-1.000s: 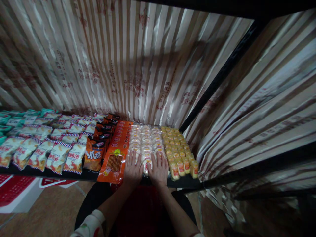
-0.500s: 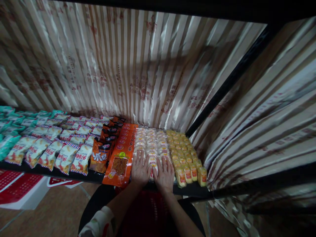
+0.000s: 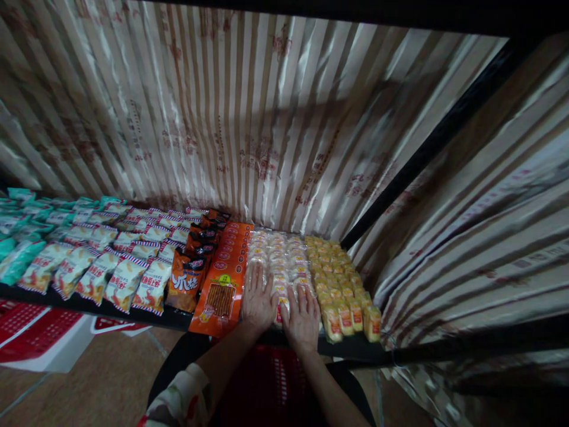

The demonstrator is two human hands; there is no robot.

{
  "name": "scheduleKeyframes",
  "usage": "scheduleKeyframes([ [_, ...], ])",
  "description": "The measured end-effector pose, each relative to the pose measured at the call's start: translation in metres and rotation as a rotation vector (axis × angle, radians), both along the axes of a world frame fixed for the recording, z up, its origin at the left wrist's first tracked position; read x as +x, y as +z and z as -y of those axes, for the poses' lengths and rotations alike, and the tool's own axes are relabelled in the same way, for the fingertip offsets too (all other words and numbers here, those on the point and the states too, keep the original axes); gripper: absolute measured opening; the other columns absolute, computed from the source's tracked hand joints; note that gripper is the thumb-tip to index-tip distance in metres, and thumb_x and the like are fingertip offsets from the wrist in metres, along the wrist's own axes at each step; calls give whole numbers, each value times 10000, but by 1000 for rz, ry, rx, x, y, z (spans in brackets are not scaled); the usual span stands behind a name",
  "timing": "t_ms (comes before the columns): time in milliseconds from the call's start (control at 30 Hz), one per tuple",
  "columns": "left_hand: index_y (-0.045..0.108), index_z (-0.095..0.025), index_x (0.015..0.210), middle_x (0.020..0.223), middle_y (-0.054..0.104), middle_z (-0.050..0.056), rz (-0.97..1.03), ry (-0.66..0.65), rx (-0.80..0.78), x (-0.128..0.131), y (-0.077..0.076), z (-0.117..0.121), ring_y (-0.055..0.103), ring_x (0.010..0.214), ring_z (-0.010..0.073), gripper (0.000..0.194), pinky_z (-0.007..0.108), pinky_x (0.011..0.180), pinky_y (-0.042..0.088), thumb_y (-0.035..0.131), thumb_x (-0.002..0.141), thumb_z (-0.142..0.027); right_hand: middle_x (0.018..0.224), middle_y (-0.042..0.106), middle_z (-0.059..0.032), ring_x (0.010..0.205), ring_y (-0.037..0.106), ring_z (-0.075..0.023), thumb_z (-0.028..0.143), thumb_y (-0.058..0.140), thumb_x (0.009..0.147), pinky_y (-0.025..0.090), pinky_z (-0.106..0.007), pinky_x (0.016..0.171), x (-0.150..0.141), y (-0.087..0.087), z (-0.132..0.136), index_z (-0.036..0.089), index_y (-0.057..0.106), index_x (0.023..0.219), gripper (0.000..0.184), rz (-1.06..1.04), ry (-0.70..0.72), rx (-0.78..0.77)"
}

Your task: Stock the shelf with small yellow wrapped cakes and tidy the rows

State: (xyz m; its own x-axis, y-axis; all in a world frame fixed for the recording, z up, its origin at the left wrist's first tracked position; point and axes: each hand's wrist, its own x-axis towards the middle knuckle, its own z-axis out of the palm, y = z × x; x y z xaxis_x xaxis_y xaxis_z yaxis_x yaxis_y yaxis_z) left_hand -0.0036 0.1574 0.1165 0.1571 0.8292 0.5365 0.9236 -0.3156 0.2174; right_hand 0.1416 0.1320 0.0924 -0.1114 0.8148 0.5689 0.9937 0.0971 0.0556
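Rows of small white wrapped snack packs [image 3: 280,261] lie on a dark shelf [image 3: 178,319] in front of me. My left hand [image 3: 259,299] rests flat on the left part of these packs, fingers stretched forward. Beside it, my right hand [image 3: 303,317] lies on their right part, also with fingers extended. Both palms hide the packs at the front edge. Just left of my left hand is a flat orange snack bag [image 3: 224,267] with a clear window showing brown sticks. To the right of my right hand stand yellow wrapped snacks [image 3: 335,279] in several rows.
Further left are orange-and-black snack bags [image 3: 183,281], white-and-blue snack bags [image 3: 124,284] and teal packs [image 3: 22,258]. Striped sheeting [image 3: 249,118] hangs behind the shelf, and a black post [image 3: 422,148] slants at the right. A red basket [image 3: 40,329] sits low left.
The view has shifted slightly, so the shelf appears further right. My hands stay on the white packs, with the right hand a little further apart from the left.
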Motion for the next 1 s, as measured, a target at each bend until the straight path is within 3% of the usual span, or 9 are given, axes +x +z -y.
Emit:
scheduleKeyframes([
  [100, 460, -177, 1309, 1447, 329, 147, -18, -2, -26, 1, 5, -11, 204, 1368, 311, 531, 528, 1094, 200, 442, 852, -449, 1378, 429, -144, 1310, 288, -301, 374, 438, 865, 233, -481, 1034, 0, -1, 0, 166, 517, 1268, 460, 6, -1, 3],
  [233, 475, -175, 1301, 1414, 384, 154, -28, 13, -34, 4, 2, -20, 261, 1347, 315, 519, 521, 1089, 218, 449, 850, -429, 1374, 439, -134, 1301, 309, -292, 380, 444, 865, 231, -477, 1035, 1, -1, -1, 182, 506, 1279, 463, 8, -12, -5],
  [533, 477, -159, 1299, 1419, 384, 139, -8, 6, -62, 4, -3, -19, 259, 1348, 315, 504, 518, 1091, 233, 440, 852, -388, 1358, 468, -110, 1291, 331, -288, 379, 474, 849, 239, -470, 1037, -3, 10, 3, 208, 531, 1260, 449, -37, -42, -33],
  [700, 470, -162, 1306, 1453, 327, 121, 14, -49, -19, 13, 4, -26, 187, 1376, 295, 491, 534, 1112, 158, 423, 859, -362, 1360, 468, -102, 1287, 341, -283, 379, 483, 845, 235, -462, 1046, -5, 14, 4, 218, 534, 1259, 447, -62, -43, -27],
  [800, 478, -193, 1302, 1434, 367, 103, 5, -99, -17, 25, 6, -35, 226, 1365, 287, 488, 535, 1110, 157, 430, 853, -380, 1348, 483, -102, 1280, 353, -285, 365, 495, 835, 236, -462, 1046, -4, 11, 4, 222, 551, 1244, 437, -70, -48, -12],
  [1000, 522, -214, 1269, 1386, 443, 92, -58, -115, -84, 38, -10, -47, 320, 1325, 271, 450, 499, 1099, 192, 409, 859, -364, 1364, 463, -107, 1307, 313, -293, 376, 502, 817, 232, -471, 1046, -1, 7, 3, 216, 533, 1261, 474, -82, -33, -39],
])
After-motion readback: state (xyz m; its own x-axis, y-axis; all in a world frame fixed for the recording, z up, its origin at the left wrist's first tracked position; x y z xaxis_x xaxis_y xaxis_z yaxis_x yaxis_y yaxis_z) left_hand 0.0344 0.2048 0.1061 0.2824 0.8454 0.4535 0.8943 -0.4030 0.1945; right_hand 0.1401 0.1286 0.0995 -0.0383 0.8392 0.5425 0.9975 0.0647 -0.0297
